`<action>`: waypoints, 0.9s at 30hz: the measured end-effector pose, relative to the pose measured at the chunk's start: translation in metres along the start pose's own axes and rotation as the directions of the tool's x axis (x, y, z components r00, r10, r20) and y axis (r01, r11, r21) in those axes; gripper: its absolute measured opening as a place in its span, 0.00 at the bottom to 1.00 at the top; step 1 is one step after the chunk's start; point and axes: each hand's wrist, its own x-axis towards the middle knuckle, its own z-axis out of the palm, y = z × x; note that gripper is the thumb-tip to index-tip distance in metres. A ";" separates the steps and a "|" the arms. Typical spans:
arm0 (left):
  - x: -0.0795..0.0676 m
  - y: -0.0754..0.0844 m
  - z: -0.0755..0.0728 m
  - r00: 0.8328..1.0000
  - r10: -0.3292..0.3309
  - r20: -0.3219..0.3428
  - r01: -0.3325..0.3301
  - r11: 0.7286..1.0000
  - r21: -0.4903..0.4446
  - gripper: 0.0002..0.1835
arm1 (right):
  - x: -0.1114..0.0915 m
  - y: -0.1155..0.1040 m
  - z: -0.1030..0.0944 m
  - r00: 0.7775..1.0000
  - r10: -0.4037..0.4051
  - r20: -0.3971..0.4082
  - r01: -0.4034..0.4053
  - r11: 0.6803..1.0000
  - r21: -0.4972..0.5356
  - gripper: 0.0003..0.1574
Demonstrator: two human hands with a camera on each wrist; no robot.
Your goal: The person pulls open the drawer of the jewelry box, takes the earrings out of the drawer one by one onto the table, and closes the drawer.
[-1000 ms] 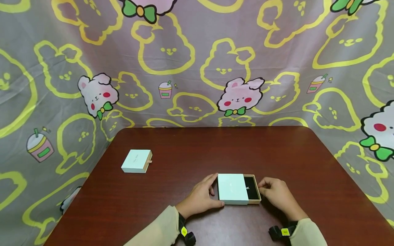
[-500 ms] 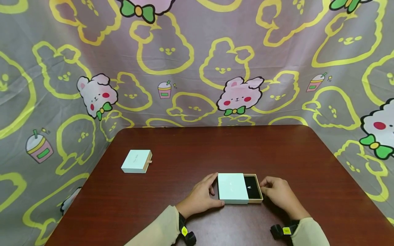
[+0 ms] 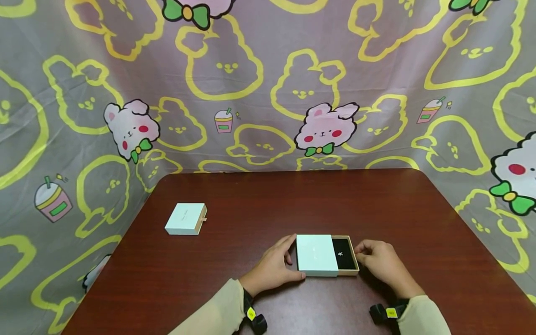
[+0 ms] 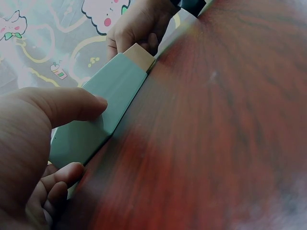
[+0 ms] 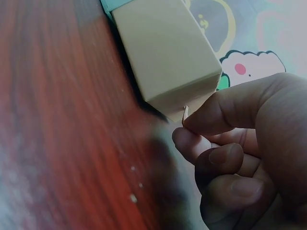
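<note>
A pale mint drawer-style gift box lies on the table, its tan drawer partly pulled out on the right. Inside the drawer, a black insert bears a small light mark or item too small to identify. My left hand grips the left end of the box's outer sleeve; in the left wrist view its thumb presses the near side. At the drawer's end my right hand pinches a short pull tab between thumb and finger, the other fingers curled beneath.
A second mint box, shut, with a small tab on its right side, sits farther back on the left of the dark wooden table. A cartoon-printed cloth hangs behind and around the table's sides.
The drawer has slid slightly farther out to the right along with my right hand, so more of the black insert shows. My left hand and the sleeve have stayed in place.
</note>
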 end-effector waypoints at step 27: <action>0.000 0.000 -0.001 1.000 0.015 -0.009 -0.015 0.999 0.033 0.55 | -0.001 -0.001 -0.004 1.000 0.017 0.005 -0.017 0.999 -0.036 0.02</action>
